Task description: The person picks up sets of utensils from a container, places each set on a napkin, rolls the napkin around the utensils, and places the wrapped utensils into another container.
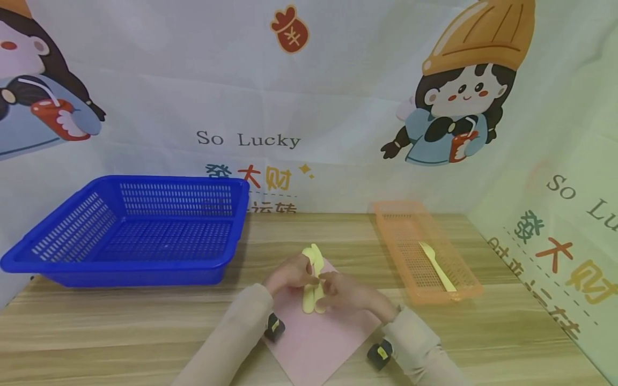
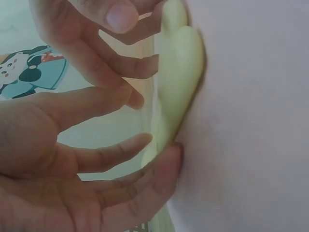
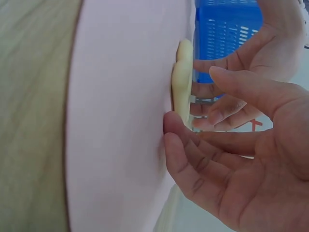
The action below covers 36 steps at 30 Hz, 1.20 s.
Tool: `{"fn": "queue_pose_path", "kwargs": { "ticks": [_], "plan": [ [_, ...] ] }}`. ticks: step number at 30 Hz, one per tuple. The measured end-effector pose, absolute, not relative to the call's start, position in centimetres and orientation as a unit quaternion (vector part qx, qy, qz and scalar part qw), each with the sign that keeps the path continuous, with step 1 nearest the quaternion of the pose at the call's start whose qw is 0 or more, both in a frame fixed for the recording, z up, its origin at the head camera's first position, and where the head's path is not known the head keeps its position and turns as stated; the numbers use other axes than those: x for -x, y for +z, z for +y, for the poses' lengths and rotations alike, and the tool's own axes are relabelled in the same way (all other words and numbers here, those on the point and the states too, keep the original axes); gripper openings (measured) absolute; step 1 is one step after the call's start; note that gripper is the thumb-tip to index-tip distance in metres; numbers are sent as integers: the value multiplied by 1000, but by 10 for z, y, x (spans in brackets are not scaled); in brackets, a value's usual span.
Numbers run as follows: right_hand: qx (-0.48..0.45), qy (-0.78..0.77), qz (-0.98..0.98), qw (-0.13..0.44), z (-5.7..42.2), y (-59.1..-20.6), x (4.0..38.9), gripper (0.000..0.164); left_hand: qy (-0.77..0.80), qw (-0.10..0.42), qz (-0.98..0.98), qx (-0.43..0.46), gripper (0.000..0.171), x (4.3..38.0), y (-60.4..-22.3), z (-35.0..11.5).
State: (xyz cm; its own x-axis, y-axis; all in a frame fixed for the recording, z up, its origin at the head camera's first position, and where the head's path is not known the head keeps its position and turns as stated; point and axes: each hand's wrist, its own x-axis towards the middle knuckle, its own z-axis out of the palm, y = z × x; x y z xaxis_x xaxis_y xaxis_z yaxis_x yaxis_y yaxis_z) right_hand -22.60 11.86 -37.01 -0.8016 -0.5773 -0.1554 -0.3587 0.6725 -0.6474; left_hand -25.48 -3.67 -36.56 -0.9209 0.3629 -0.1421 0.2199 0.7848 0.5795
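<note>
And here, at far left, the blue basket (image 1: 166, 276) is seen well apart from the hands. Next, the left hand (image 1: 292, 272), fingers loosely parted, fingertips set against the pair of pale yellow utensils (image 1: 308, 303); these are laid side by side on the pink sheet (image 1: 316, 348), flanked by both hands. The right hand (image 1: 346, 292), also loosely spread, is matched opposite, fingertips touching. Farther right, another yellow utensil (image 1: 436, 266) is held by the orange basket (image 1: 398, 249).

Cutlery (image 1: 308, 301) on mat (image 1: 314, 348); basket (image 1: 135, 277) back L, tray (image 1: 404, 252) w/ utensil (image 1: 439, 269) back R.
</note>
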Motion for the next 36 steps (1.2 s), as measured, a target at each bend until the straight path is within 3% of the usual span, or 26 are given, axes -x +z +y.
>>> {"fn": "queue_pose_path", "kwargs": {
  "ticks": [2,10,21,31,36],
  "plan": [
    [257,-308,899,176,120,-368,225,58,285,127,938,-154,19,255,-363,-36],
    [281,-292,903,143,132,-363,227,41,269,107,940,-179,28,256,-353,-30],
    [281,-323,903,44,158,-339,236,25,353,81,892,-272,25,265,-337,-6],
    [160,-320,931,-74,197,-318,237,22,415,76,865,-270,28,275,-327,33],
    [116,-335,930,-99,219,-315,239,23,457,96,847,-255,28,278,-327,56]
  ]
}}
